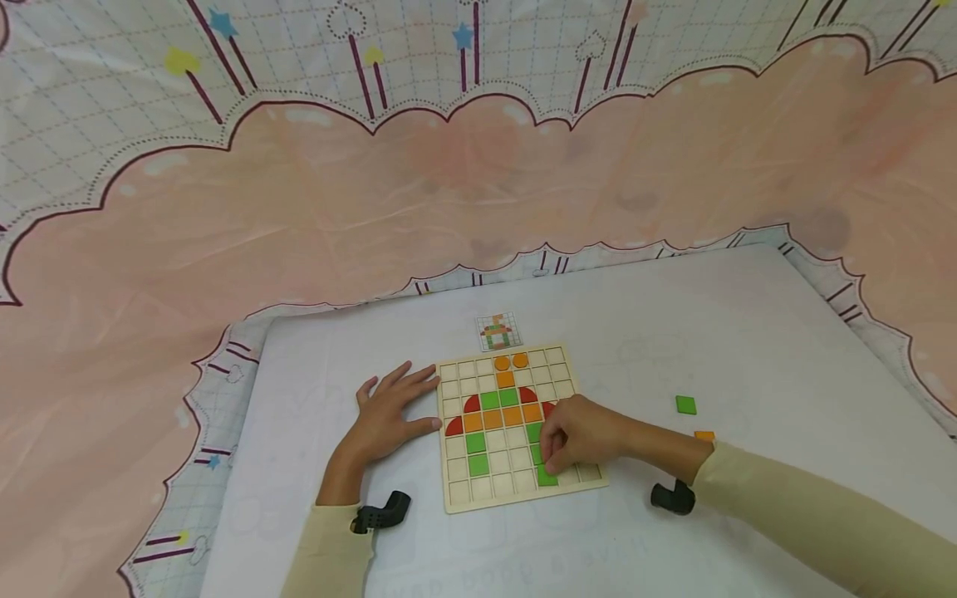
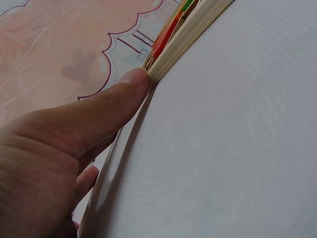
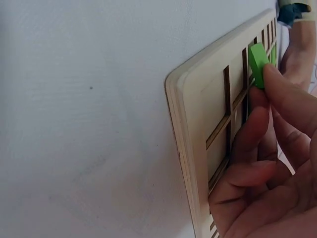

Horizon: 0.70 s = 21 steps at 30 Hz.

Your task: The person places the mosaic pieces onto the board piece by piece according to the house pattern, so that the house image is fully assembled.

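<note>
A wooden grid board (image 1: 501, 484) lies on the white surface, with green and orange square tiles, red quarter-round tiles and two orange discs in its cells. My right hand (image 1: 586, 432) is over the board's right part, pinching a green square tile (image 3: 257, 65) between thumb and fingers. In the right wrist view that tile stands tilted at the grid. My left hand (image 1: 385, 415) lies spread at the board's left edge, its thumb (image 2: 131, 82) touching the side. The right hand hides some of the cells at the right.
A small pattern card (image 1: 498, 331) lies just behind the board. To the right are a loose green tile (image 1: 685, 404) and an orange tile (image 1: 704, 435), partly hidden by the right forearm. A patterned cloth (image 1: 336, 208) surrounds the white surface (image 1: 336, 349).
</note>
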Each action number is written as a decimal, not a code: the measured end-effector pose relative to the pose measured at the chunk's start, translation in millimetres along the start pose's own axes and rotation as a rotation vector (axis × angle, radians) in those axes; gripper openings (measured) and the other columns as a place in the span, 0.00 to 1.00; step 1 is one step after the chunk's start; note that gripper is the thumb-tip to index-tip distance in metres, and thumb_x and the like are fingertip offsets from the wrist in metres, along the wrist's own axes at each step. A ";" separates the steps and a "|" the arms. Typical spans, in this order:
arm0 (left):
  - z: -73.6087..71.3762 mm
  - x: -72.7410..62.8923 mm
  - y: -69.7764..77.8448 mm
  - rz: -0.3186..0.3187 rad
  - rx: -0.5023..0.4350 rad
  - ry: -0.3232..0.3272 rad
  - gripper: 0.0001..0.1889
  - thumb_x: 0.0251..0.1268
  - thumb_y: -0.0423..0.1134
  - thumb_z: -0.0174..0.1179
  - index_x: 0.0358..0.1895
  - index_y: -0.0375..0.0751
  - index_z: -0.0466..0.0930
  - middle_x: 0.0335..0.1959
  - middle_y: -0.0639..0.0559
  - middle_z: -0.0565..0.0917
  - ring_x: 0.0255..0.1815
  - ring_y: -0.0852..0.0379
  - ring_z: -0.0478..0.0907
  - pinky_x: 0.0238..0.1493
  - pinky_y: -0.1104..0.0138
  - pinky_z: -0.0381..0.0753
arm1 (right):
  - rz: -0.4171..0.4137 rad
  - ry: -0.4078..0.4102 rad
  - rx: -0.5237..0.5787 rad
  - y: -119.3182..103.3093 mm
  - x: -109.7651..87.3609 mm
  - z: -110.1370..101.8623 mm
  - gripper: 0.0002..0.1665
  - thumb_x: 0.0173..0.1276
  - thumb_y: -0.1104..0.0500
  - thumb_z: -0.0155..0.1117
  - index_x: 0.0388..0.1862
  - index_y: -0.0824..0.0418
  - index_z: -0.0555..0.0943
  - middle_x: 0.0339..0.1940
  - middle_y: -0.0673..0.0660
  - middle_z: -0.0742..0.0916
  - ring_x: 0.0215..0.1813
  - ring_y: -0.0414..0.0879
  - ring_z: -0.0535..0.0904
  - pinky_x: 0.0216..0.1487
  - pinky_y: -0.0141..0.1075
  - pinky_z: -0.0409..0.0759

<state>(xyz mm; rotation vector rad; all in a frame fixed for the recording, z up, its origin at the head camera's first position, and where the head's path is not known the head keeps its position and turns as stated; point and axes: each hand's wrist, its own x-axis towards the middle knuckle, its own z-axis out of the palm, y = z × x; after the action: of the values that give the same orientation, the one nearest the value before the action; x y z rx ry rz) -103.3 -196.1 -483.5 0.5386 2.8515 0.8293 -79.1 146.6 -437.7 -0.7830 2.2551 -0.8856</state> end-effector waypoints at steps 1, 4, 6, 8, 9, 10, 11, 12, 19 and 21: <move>0.1 0.1 -0.1 0.000 0.001 0.000 0.38 0.59 0.56 0.73 0.73 0.55 0.73 0.78 0.58 0.69 0.84 0.45 0.50 0.75 0.35 0.35 | 0.001 0.002 -0.006 -0.3 0.0 0.7 0.09 0.59 0.59 0.79 0.24 0.50 0.87 0.18 0.42 0.83 0.25 0.34 0.76 0.29 0.28 0.75; 0.4 0.5 -0.2 -0.003 0.004 -0.001 0.38 0.59 0.56 0.73 0.73 0.56 0.73 0.78 0.58 0.68 0.84 0.45 0.50 0.75 0.35 0.35 | 0.014 0.009 -0.025 -0.8 0.4 3.0 0.10 0.59 0.59 0.80 0.23 0.49 0.87 0.17 0.42 0.83 0.24 0.34 0.75 0.28 0.28 0.75; 0.7 0.8 -0.5 -0.007 0.008 -0.004 0.38 0.59 0.56 0.72 0.73 0.56 0.73 0.78 0.58 0.68 0.84 0.46 0.50 0.76 0.35 0.35 | 0.026 0.014 -0.039 -1.6 0.7 4.4 0.10 0.59 0.58 0.80 0.22 0.48 0.86 0.17 0.41 0.83 0.24 0.34 0.74 0.27 0.28 0.74; 0.7 0.9 -0.7 -0.010 0.011 -0.007 0.38 0.59 0.56 0.72 0.73 0.56 0.73 0.79 0.59 0.68 0.84 0.46 0.50 0.76 0.35 0.35 | 0.040 0.017 -0.050 -1.9 1.2 5.8 0.11 0.59 0.58 0.80 0.21 0.47 0.86 0.17 0.41 0.82 0.24 0.34 0.74 0.27 0.28 0.74; 0.7 0.9 -0.8 -0.012 0.013 -0.008 0.38 0.59 0.56 0.72 0.73 0.56 0.73 0.79 0.59 0.68 0.84 0.46 0.50 0.76 0.35 0.35 | 0.042 0.018 -0.054 -2.3 1.5 6.4 0.11 0.59 0.58 0.80 0.21 0.47 0.86 0.17 0.41 0.82 0.24 0.34 0.74 0.27 0.28 0.74; 0.7 0.9 -0.8 -0.013 0.013 -0.009 0.38 0.59 0.56 0.72 0.73 0.56 0.73 0.79 0.59 0.68 0.84 0.46 0.50 0.76 0.35 0.35 | 0.043 0.019 -0.058 -2.7 1.6 6.8 0.11 0.59 0.58 0.80 0.21 0.47 0.86 0.16 0.41 0.82 0.24 0.34 0.74 0.27 0.28 0.74; 0.6 0.9 -0.7 -0.013 0.013 -0.009 0.38 0.59 0.56 0.72 0.73 0.56 0.73 0.79 0.59 0.68 0.84 0.46 0.50 0.76 0.35 0.35 | 0.045 0.019 -0.061 -3.1 1.8 7.2 0.12 0.59 0.58 0.80 0.21 0.46 0.86 0.16 0.41 0.82 0.24 0.34 0.74 0.27 0.28 0.74; 0.5 0.8 -0.6 -0.013 0.012 -0.010 0.38 0.59 0.56 0.72 0.73 0.56 0.73 0.79 0.59 0.68 0.85 0.46 0.49 0.76 0.35 0.35 | 0.045 0.019 -0.065 -3.4 1.9 7.6 0.12 0.59 0.58 0.80 0.21 0.46 0.86 0.16 0.41 0.82 0.24 0.34 0.74 0.27 0.28 0.74; 0.8 0.7 -0.3 -0.010 0.005 -0.006 0.37 0.59 0.56 0.72 0.73 0.56 0.73 0.79 0.59 0.68 0.85 0.46 0.49 0.76 0.35 0.35 | 0.047 0.025 -0.073 -5.7 1.6 8.2 0.12 0.58 0.59 0.80 0.20 0.47 0.86 0.15 0.41 0.82 0.23 0.33 0.74 0.25 0.27 0.73; 1.0 0.7 -0.1 -0.009 0.003 -0.003 0.37 0.59 0.56 0.73 0.73 0.56 0.73 0.78 0.59 0.68 0.85 0.46 0.49 0.76 0.35 0.35 | 0.044 0.026 -0.080 -6.1 1.7 8.2 0.12 0.58 0.59 0.80 0.20 0.47 0.86 0.15 0.41 0.82 0.23 0.33 0.73 0.25 0.27 0.73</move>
<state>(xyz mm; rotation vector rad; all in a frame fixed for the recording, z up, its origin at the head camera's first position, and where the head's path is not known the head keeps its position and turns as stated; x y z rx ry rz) -103.8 -195.5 -484.4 0.5265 2.8507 0.8219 -72.7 138.5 -438.7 -0.7579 2.3342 -0.7932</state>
